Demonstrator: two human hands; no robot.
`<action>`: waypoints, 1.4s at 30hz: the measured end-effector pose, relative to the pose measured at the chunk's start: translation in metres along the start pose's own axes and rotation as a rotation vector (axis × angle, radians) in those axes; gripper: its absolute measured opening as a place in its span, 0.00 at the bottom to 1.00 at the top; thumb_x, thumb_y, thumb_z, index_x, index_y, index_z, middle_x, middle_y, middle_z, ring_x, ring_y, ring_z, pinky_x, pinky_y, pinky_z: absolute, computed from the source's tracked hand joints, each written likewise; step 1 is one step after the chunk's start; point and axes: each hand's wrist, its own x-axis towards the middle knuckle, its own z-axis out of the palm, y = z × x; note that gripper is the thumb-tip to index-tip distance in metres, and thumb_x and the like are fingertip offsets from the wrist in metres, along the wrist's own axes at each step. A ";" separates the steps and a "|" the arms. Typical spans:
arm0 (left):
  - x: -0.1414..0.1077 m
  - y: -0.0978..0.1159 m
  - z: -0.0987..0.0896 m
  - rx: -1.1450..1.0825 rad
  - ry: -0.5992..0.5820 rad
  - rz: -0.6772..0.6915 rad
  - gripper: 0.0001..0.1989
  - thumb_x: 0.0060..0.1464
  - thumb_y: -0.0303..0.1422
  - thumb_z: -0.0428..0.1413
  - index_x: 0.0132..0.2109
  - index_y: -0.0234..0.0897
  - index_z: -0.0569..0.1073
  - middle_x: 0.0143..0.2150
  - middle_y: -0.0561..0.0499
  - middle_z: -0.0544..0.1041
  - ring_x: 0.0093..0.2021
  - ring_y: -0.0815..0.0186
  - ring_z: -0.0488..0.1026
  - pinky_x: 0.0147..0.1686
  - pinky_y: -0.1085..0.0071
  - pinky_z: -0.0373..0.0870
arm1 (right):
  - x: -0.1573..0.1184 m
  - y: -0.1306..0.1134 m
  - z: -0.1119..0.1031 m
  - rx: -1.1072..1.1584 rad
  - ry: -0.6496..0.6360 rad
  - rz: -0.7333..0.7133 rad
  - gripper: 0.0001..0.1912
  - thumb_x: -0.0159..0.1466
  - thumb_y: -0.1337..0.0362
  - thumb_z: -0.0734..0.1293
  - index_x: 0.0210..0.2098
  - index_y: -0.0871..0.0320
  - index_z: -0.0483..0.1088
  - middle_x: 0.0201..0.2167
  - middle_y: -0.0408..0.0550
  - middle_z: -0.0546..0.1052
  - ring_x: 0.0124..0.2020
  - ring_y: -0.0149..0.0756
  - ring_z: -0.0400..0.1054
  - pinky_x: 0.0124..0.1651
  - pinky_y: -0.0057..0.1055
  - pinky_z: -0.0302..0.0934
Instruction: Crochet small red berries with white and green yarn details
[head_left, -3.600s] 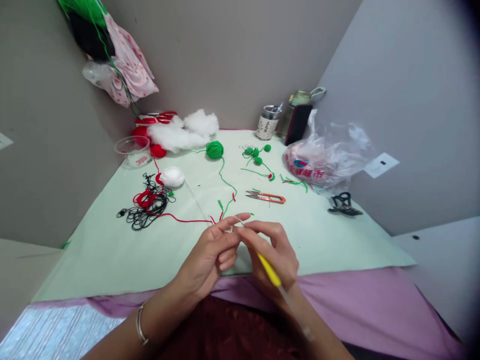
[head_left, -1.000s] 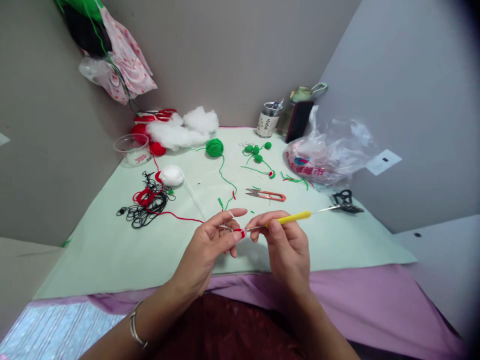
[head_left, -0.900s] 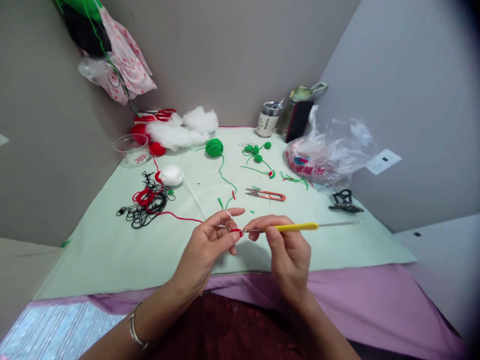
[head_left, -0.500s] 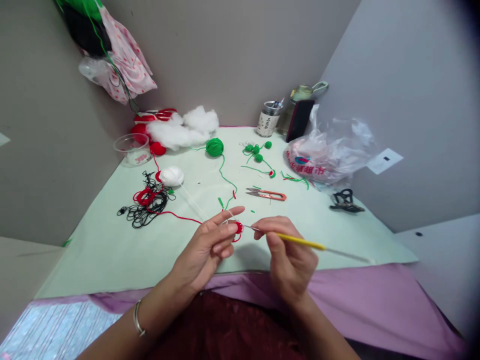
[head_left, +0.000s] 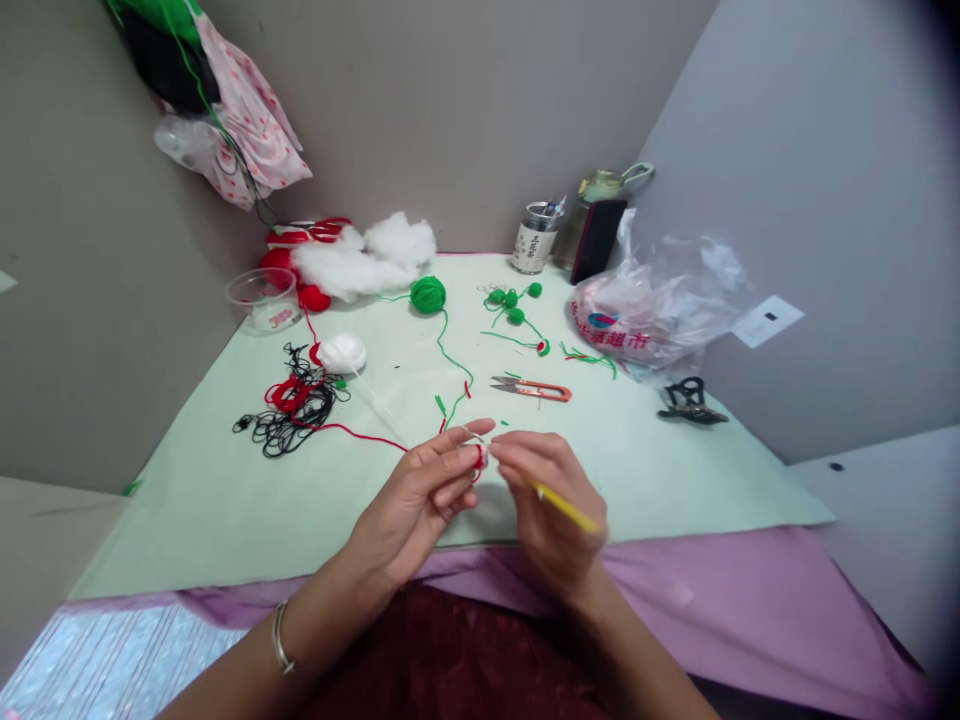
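Observation:
Pinched in my left hand (head_left: 421, 492) is a small red and white crocheted piece (head_left: 480, 457), with a loop of red yarn below it. White yarn runs over the raised index finger, and the ball of white yarn (head_left: 343, 353) lies to the left. My right hand (head_left: 553, 505) is closed round a yellow-handled crochet hook (head_left: 566, 508), its fingertips close beside the piece. The hook's tip is hidden by the fingers, and its far end is blurred.
Orange snips (head_left: 534, 388) lie beyond my hands, near a green yarn ball (head_left: 428, 295) and small green balls (head_left: 515, 315). Tangled black and red yarn (head_left: 289, 410) is at left. A plastic bag (head_left: 652, 310) and black clip (head_left: 690, 402) are at right.
My right hand has moved left, closer to the crocheted piece, and the hook now points more toward me. More white shows on the piece. My left hand has barely shifted.

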 end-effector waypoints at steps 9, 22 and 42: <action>-0.004 -0.002 0.004 0.189 0.016 0.187 0.19 0.50 0.31 0.73 0.51 0.40 0.86 0.36 0.54 0.76 0.24 0.77 0.63 0.27 0.78 0.71 | 0.009 -0.002 0.004 0.329 -0.004 0.270 0.07 0.72 0.65 0.69 0.42 0.51 0.82 0.37 0.47 0.83 0.38 0.38 0.77 0.38 0.36 0.72; -0.006 0.005 -0.005 0.016 -0.082 0.028 0.19 0.53 0.28 0.70 0.53 0.34 0.85 0.21 0.64 0.56 0.21 0.78 0.42 0.20 0.83 0.57 | 0.007 0.007 0.000 0.554 0.071 0.465 0.09 0.72 0.60 0.69 0.39 0.54 0.81 0.32 0.45 0.79 0.28 0.32 0.73 0.32 0.31 0.70; -0.006 -0.002 -0.004 0.210 -0.035 0.133 0.12 0.53 0.33 0.72 0.46 0.40 0.87 0.31 0.56 0.74 0.20 0.82 0.57 0.21 0.82 0.58 | 0.001 -0.002 -0.005 0.579 0.082 0.425 0.10 0.75 0.66 0.66 0.42 0.52 0.81 0.35 0.44 0.78 0.33 0.32 0.73 0.38 0.32 0.69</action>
